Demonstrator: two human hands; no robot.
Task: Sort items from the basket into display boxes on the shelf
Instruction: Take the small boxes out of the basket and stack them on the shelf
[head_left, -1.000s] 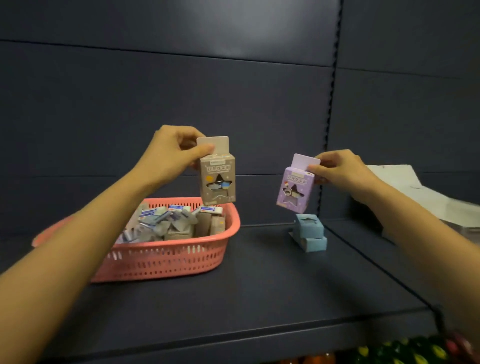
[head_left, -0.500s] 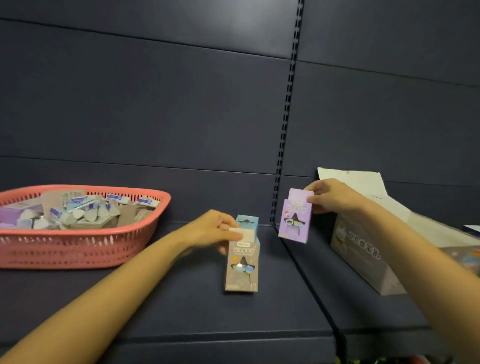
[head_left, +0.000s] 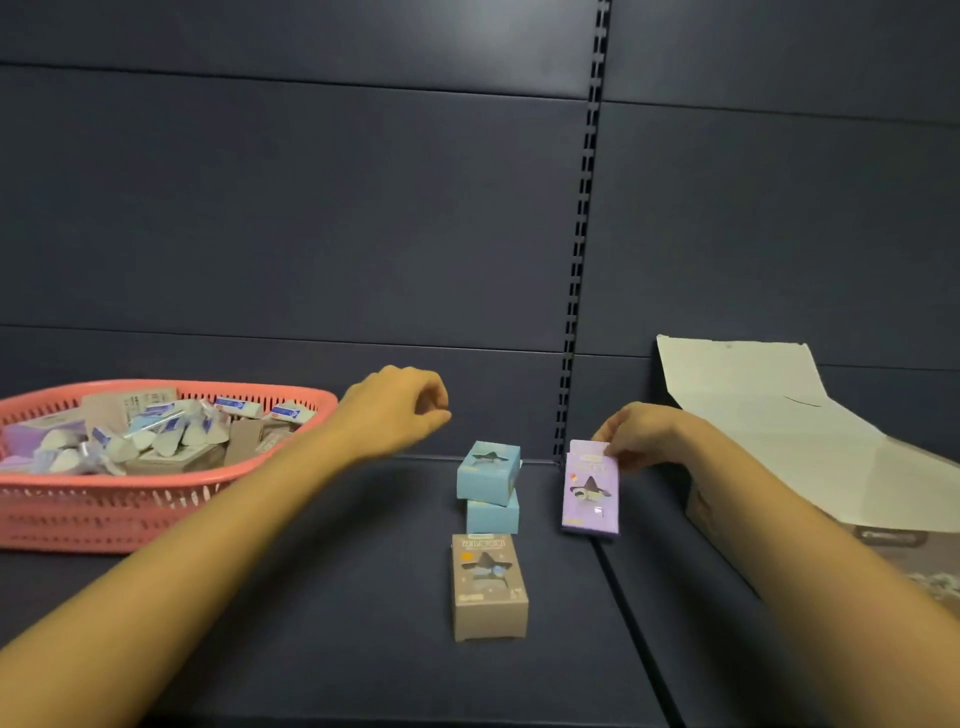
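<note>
I note, nearest at 6 o'clock on the dark shelf, a tan box standing upright with neither hand on it; just behind it, toward 12 o'clock, two blue boxes are stacked, the upper one skewed on the lower; whether the lower one touches the tan box I cannot tell. At 2 o'clock from the tan box a purple box is upright over the seam between shelf panels; the right hand pinches its top flap between thumb and fingertips; I cannot confirm that its base meets the shelf. The left hand hovers at 10 o'clock from the blue stack, fingers loosely curled, gripping nothing. At 9 o'clock a pink basket sits on the shelf, heaped with small packets and boxes. At 3 o'clock, behind the right forearm, a display carton stands with its pale flap raised. Farthest, at 12 o'clock, a slotted upright runs up the back panel.
</note>
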